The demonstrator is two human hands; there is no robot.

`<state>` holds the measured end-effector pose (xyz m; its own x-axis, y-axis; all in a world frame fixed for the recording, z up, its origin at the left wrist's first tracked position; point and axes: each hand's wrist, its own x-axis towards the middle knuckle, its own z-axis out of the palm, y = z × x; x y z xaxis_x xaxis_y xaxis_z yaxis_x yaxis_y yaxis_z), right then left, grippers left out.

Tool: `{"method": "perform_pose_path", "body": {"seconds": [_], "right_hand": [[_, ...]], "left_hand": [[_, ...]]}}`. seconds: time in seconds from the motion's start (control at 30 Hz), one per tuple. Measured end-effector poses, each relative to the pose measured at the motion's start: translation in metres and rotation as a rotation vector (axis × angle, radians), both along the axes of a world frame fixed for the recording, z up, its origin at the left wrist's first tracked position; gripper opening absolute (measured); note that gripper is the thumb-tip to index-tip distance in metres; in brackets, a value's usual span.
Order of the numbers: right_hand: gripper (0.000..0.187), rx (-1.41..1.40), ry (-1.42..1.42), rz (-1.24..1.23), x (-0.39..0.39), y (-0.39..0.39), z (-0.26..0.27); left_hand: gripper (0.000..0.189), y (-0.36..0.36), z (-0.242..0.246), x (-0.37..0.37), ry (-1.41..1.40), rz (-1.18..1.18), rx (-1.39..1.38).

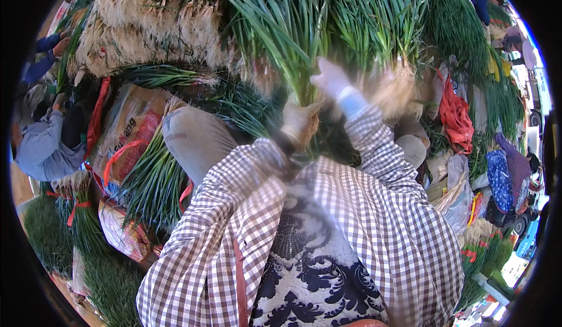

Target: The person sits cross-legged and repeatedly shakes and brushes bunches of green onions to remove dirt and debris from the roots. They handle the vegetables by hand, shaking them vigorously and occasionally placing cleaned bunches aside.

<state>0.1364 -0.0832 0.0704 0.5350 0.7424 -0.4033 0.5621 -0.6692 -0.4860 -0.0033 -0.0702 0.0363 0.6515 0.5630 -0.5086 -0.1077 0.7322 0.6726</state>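
My left hand [300,119], in a pale glove, is closed around the lower end of a bunch of long-leaved green onions [303,83]. The leaves fan upward and away from me, and some brownish roots show beside the glove. My right hand [332,77], gloved in white with a blue cuff, is blurred at the right side of the bunch's stems. Whether its fingers grip any leaves cannot be made out. Just right of it lie more green onions [373,24] with pale, shaggy roots [395,85].
A thick stack of onions with roots facing me [153,33] lies at upper left. Tied onions [153,182] and a printed carton [131,125] are beside my left knee [193,138]. Red plastic bags [456,114] hang at right. Another person [48,138] sits at far left.
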Motion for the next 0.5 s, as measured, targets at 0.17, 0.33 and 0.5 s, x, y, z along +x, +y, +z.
{"method": "perform_pose_path", "body": {"seconds": [0.17,0.33,0.5], "right_hand": [[0.053,-0.186,-0.18,0.034,-0.013,0.009,-0.013],[0.035,0.079,0.02,-0.233,-0.019,-0.005,0.014],[0.023,0.262,-0.24,-0.112,-0.032,0.006,0.049]], "left_hand": [[0.034,-0.001,-0.023,0.0,0.157,-0.061,0.339],[0.038,0.008,-0.029,0.0,0.366,-0.188,0.713],[0.052,0.014,-0.028,0.003,0.626,-0.5,1.001]]}}
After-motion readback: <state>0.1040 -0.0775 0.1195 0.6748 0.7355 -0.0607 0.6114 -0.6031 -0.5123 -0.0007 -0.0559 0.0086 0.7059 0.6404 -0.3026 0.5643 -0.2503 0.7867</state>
